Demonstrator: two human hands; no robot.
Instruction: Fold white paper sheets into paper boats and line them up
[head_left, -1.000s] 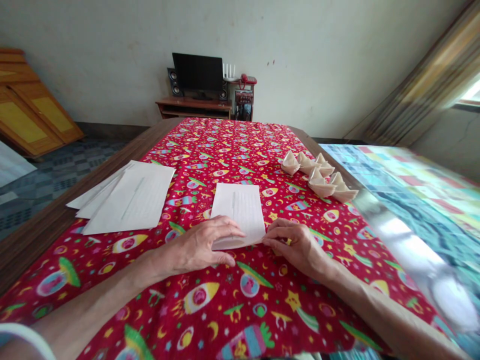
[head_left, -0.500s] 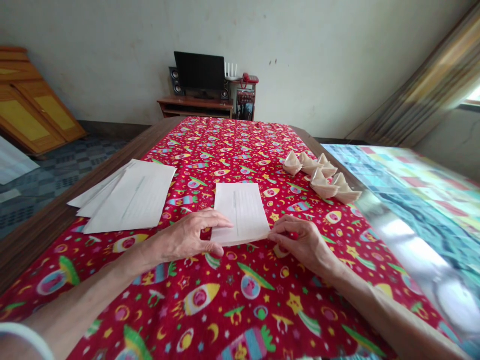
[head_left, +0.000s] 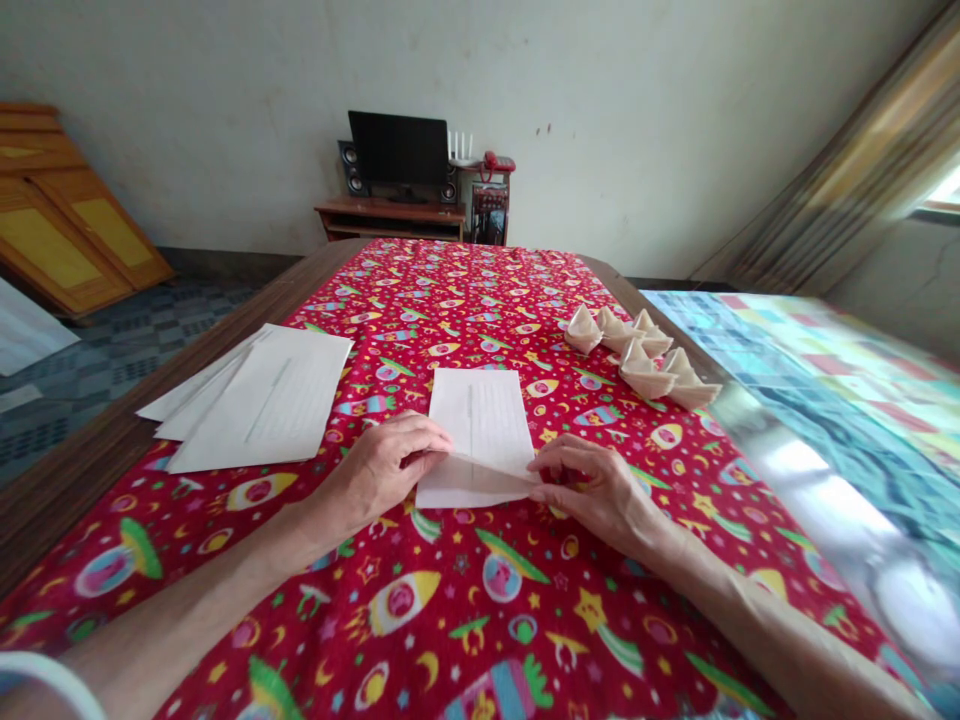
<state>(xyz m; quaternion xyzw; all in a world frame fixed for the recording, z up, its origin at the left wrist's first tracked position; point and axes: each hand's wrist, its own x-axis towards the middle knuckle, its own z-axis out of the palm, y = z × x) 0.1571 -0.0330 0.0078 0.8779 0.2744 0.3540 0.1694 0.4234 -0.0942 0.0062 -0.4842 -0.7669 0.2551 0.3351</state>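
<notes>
A folded white sheet of paper [head_left: 480,425] lies on the red patterned tablecloth [head_left: 480,590] in front of me. My left hand [head_left: 386,470] pinches its near left corner, with the top layer lifted a little. At the near right corner my right hand [head_left: 592,490] has its fingertips pressed together on the paper's edge. Both hands rest on the cloth.
A loose stack of white sheets [head_left: 251,400] lies to the left. Several folded paper boats [head_left: 645,355] sit at the right, near the table's edge. A glossy colourful surface [head_left: 825,420] adjoins on the right. A monitor [head_left: 397,150] on a low desk stands by the far wall.
My left hand has slid from lying flat over the paper to pinching its near left corner, and the near edge has opened up slightly. My right hand has stayed at the right corner.
</notes>
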